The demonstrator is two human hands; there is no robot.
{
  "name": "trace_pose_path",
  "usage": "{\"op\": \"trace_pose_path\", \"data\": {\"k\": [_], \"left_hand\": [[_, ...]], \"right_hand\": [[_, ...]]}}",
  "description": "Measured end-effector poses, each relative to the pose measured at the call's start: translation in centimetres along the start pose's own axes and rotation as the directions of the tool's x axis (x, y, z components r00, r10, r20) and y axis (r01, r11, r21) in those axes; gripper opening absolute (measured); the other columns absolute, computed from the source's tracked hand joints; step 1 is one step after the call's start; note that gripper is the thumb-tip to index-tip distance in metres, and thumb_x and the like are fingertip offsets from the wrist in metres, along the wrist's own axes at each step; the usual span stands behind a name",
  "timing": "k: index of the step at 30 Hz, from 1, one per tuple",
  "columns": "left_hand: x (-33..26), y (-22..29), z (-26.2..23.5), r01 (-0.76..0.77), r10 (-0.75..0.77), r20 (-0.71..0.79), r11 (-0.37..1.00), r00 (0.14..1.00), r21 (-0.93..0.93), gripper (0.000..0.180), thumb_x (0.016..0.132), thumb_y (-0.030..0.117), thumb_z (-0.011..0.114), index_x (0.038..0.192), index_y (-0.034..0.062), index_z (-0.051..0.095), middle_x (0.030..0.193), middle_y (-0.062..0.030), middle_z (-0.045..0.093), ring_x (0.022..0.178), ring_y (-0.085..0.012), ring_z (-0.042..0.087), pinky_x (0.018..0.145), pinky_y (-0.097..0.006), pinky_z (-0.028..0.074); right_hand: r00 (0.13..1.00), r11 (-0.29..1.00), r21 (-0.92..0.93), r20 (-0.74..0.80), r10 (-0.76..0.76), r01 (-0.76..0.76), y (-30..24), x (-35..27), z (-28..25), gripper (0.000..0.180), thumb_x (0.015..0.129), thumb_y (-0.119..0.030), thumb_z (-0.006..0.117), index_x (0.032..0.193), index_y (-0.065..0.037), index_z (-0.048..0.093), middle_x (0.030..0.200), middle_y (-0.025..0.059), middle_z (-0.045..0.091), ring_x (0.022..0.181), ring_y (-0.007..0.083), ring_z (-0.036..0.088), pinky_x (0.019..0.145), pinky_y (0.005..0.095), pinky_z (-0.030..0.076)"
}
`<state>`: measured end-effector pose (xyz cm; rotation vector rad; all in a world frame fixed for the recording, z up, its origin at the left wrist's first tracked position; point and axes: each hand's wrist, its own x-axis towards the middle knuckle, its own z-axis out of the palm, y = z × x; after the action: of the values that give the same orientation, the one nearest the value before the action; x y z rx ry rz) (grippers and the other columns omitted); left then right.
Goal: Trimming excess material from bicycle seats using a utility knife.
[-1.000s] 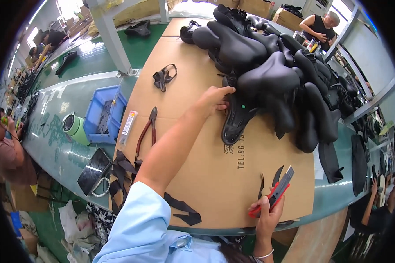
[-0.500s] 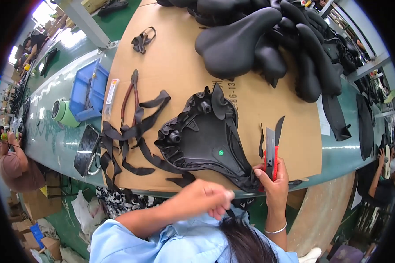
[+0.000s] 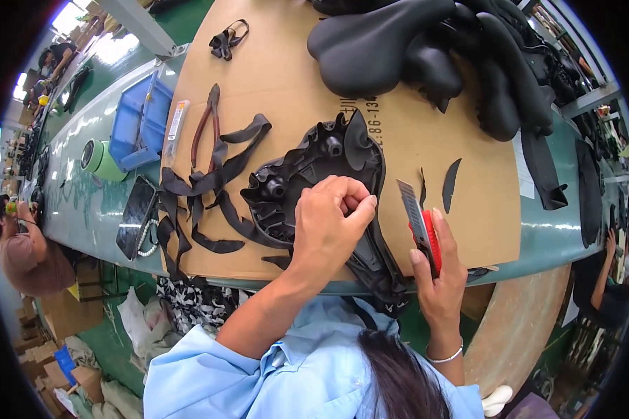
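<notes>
A black bicycle saddle [image 3: 314, 166] lies upside down at the table's front edge, its thin cover gathered in folds around the wide end. Over its hollow underside is my left hand [image 3: 332, 227], thumb and fingers pinched together; whatever may be between them is hidden. To the right of the saddle's narrow end, my right hand [image 3: 444, 286] is wrapped round a red and black utility knife [image 3: 426, 234]. The knife's long blade is out and points up and to the left. Two thin black offcuts lie beyond it, one of them a curved sliver [image 3: 452, 185].
Black trimmed strips [image 3: 220, 167] and red-handled pincers [image 3: 206, 129] lie left of the saddle. Farther left are a blue bin [image 3: 141, 126], a green tape roll [image 3: 103, 160] and a phone [image 3: 136, 216]. Finished saddles [image 3: 370, 52] are heaped at the back right. Cardboard [image 3: 293, 77] covers the table.
My left hand has moved up from the table's front edge to over the saddle, hiding its green sticker. The knife has tipped leftward, away from the curved offcut.
</notes>
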<state>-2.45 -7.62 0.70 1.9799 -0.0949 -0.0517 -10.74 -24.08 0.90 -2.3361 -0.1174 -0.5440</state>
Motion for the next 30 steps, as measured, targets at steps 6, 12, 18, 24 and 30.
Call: {"op": "trace_pose_path", "data": {"k": [6, 12, 18, 24, 30], "left_hand": [[-0.3, -0.7, -0.8, 0.027, -0.037, -0.057, 0.986, 0.998, -0.163, 0.012, 0.072, 0.007, 0.070, 0.070, 0.0009, 0.060, 0.068, -0.0034, 0.057, 0.056, -0.0116, 0.050, 0.059, -0.026, 0.042], [-0.4, -0.7, -1.1, 0.066, -0.087, -0.041, 0.929, 0.995, -0.364, 0.012, 0.073, 0.006, 0.070, 0.069, 0.0015, 0.060, 0.065, 0.0023, 0.055, 0.057, -0.0043, 0.047, 0.053, -0.020, 0.038], [0.1, -1.1, -2.1, 0.171, -0.043, 0.221, 0.778, 0.974, -0.605, 0.011, 0.077, 0.007, 0.071, 0.073, 0.0024, 0.061, 0.067, 0.0057, 0.057, 0.061, -0.0012, 0.049, 0.056, -0.017, 0.038], [1.7, -1.7, -2.1, 0.098, -0.019, 0.096, 0.267, 0.995, -0.959, 0.010, 0.084, 0.006, 0.065, 0.092, 0.0022, 0.061, 0.086, 0.0005, 0.062, 0.075, -0.0073, 0.055, 0.071, -0.023, 0.044], [-1.4, 0.6, -5.4, -0.551, 0.697, 0.502, 0.715, 0.511, -0.431, 0.011, 0.079, 0.017, 0.074, 0.083, 0.0095, 0.067, 0.083, -0.0028, 0.061, 0.077, -0.0167, 0.060, 0.070, -0.031, 0.046]], "right_hand": [[0.917, 0.996, -0.012, 0.389, 0.088, -0.090, -1.4, 2.6, -0.5, 0.047, 0.086, 0.000, 0.062, 0.132, -0.002, 0.052, 0.119, 0.0169, 0.064, 0.096, 0.0237, 0.067, 0.084, 0.0327, 0.050], [0.922, 0.977, 0.191, 0.388, 0.018, -0.099, -0.2, 0.3, -0.8, 0.056, 0.083, -0.003, 0.066, 0.136, -0.012, 0.050, 0.100, 0.0180, 0.067, 0.076, 0.0323, 0.066, 0.070, 0.0336, 0.051], [0.677, 0.935, -0.021, 0.684, 0.272, -0.354, -2.3, 0.1, -5.4, 0.053, 0.087, -0.006, 0.062, 0.138, -0.012, 0.048, 0.102, 0.0183, 0.067, 0.080, 0.0361, 0.067, 0.073, 0.0353, 0.051], [0.549, 0.742, -0.016, 0.663, 0.510, -0.670, -6.3, -5.5, -6.9, 0.052, 0.091, -0.015, 0.058, 0.140, -0.011, 0.045, 0.088, 0.0171, 0.068, 0.061, 0.0187, 0.064, 0.058, 0.0295, 0.051], [0.728, 0.631, 0.456, 0.057, 0.683, -0.628, -4.4, -8.0, -4.8, 0.056, 0.093, -0.012, 0.055, 0.144, -0.006, 0.035, 0.111, 0.0117, 0.060, 0.063, 0.0084, 0.054, 0.053, 0.0212, 0.048]]}}
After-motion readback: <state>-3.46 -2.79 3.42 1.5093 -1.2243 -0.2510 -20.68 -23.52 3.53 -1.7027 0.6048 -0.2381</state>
